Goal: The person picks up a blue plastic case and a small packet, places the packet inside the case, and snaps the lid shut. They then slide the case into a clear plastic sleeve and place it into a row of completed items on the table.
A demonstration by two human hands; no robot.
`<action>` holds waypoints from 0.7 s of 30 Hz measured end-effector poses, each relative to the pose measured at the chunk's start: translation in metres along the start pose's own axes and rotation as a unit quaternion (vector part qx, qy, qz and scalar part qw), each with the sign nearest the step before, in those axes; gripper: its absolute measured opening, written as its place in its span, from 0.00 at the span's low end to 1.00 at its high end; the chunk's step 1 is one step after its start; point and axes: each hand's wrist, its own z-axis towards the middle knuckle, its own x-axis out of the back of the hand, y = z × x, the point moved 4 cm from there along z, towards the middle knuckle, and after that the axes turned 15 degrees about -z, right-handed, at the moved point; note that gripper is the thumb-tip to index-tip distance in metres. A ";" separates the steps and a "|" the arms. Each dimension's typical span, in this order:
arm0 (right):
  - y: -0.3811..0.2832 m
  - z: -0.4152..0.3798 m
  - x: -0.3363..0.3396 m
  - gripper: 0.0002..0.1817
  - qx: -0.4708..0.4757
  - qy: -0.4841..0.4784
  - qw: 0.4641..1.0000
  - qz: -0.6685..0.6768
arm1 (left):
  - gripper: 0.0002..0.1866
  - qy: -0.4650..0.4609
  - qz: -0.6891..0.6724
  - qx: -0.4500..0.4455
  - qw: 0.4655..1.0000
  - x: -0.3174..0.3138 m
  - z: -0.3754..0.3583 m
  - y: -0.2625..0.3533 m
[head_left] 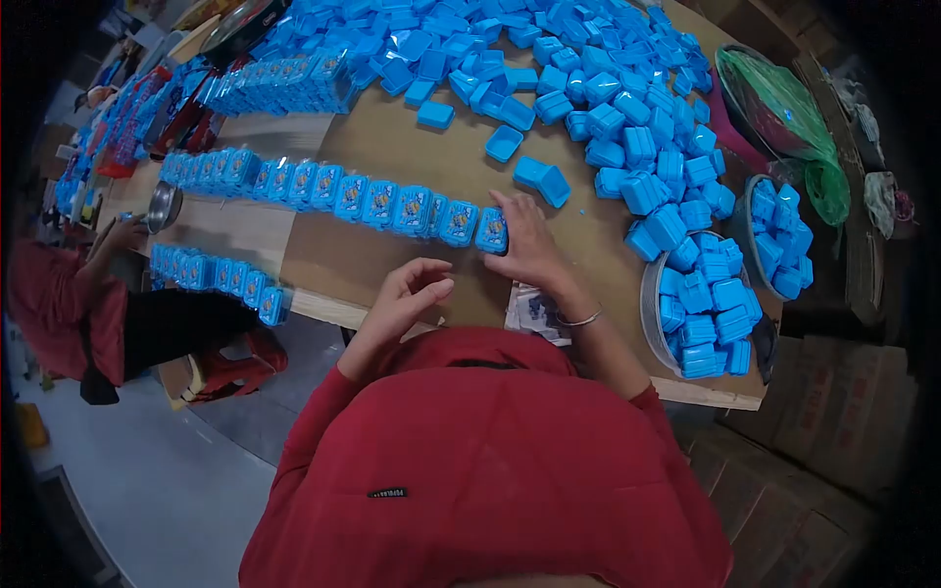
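End box [492, 231]: clamped in the fingers of the right hand [532, 247], beside the labelled row [380, 204].
Left hand [404, 296]: fingers loosely curled, thumb apart, left of the end box.
Box label: coloured picture printed; lettering cannot be read.
Garment tag [387, 493]: "POPULA" seemingly spelled, ending blurred.
Cartons [816, 404]: marked in red, illegible, right of the end box.

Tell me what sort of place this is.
Probably a small assembly or packing workshop: loose blue boxes are heaped on the table, printed blue boxes line up in rows, and cardboard cartons sit nearby.
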 end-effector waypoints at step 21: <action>0.058 -0.077 0.048 0.12 -0.166 0.125 0.977 -0.054 | 0.19 -0.145 0.441 -0.353 0.812 -0.131 0.074 0.015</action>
